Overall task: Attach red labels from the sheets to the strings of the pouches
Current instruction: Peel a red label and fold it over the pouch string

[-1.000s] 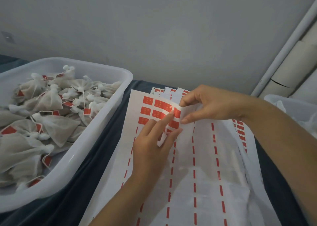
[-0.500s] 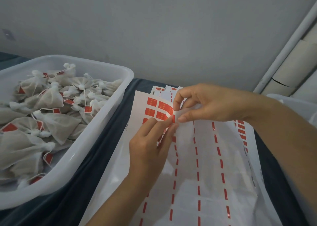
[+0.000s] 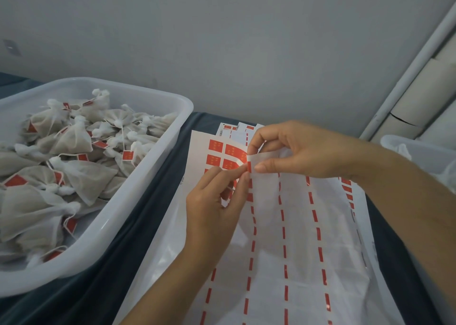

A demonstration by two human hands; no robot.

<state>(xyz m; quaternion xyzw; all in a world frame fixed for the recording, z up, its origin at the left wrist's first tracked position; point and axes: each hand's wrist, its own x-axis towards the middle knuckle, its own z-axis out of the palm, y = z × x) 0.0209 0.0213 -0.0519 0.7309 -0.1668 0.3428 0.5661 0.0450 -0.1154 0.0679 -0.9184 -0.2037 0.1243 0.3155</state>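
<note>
Head view. Right hand (image 3: 293,149) pinches the curled-up top edge of the white backing sheet with red label remnants (image 3: 291,226), thumb and forefinger closed on the paper. Compared with a second ago, that edge is bent further back and lifted. Left hand (image 3: 214,206) has slid its fingertips (image 3: 243,170) up to the fold, where they nip at a small red rectangular label (image 3: 249,167) right at the bend (whether it has come free of the backing I cannot tell).

Judgement: the peel has begun; no pouch string is in hand yet, so attaching comes after.

Labelled tan mesh drawstring pouches (image 3: 74,139) lie heaped in the white plastic tub (image 3: 158,166) at left, well apart from the hands. Unpeeled red labels (image 3: 223,153) sit at the sheet's upper left.
</note>
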